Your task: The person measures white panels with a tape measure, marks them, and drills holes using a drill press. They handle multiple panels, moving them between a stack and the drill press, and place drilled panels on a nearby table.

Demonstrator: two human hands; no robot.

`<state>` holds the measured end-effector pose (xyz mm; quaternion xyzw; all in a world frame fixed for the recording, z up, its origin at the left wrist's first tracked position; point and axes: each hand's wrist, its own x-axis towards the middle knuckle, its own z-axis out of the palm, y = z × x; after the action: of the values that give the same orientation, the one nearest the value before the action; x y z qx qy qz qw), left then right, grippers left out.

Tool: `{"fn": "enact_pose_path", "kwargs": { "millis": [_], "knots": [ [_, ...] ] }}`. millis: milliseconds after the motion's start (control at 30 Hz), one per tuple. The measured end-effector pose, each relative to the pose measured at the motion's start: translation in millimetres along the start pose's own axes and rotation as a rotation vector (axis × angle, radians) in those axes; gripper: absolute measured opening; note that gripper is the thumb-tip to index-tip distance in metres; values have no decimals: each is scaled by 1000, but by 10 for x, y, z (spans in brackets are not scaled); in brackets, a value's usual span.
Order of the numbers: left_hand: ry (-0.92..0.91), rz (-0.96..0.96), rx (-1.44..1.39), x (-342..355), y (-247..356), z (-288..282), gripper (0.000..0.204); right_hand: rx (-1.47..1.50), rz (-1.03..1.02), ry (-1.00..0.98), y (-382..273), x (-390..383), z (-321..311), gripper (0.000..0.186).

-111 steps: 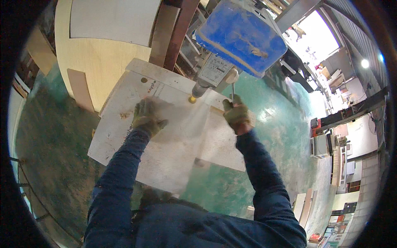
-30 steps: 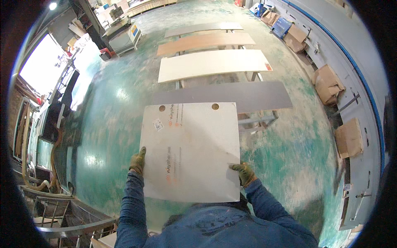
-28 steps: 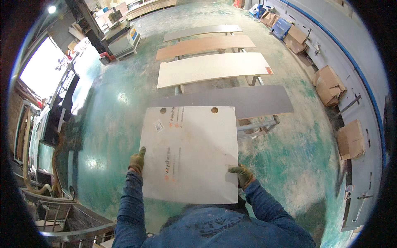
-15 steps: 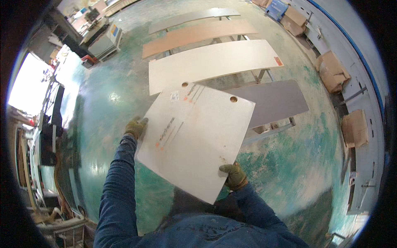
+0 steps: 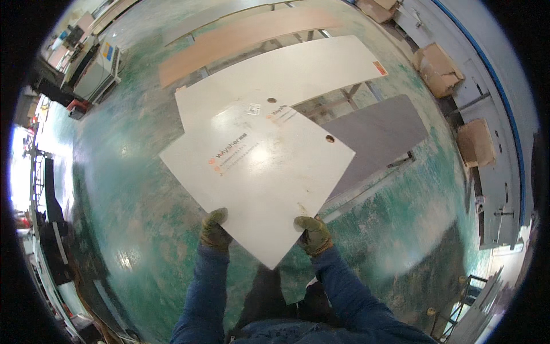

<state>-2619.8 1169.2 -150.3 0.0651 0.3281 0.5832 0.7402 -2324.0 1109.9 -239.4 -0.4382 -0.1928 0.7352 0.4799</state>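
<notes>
Both hands (image 5: 215, 230) (image 5: 314, 235) have turned the panel (image 5: 263, 183) (white) further.

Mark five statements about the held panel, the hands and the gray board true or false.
1. The left hand and right hand both grip the printed panel. True.
2. The left hand is bare. False: it wears a glove.
3. Two round holes show in the printed panel. True.
4. The gray board lies left of the printed panel. False: the gray board shows to the panel's right.
5. A corner of the printed panel points toward the picture's lower edge. True.
</notes>
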Motion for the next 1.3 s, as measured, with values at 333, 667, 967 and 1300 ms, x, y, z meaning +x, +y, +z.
{"fn": "enact_pose_path", "kwargs": {
  "millis": [333,667,967,1300],
  "knots": [
    [73,48,524,-324,1290,1387,65,-1657,-976,-8,-1430,-511,1124,79],
    [88,728,1608,303,1414,1511,86,-1068,-1093,170,-1593,-67,1302,19],
    [741,86,620,670,55,-258,58,-167,-522,354,-443,702,702,25],
    [902,157,1014,1623,-216,-1495,57,-1157,-394,170,619,1344,-129,48]
  ]
}}
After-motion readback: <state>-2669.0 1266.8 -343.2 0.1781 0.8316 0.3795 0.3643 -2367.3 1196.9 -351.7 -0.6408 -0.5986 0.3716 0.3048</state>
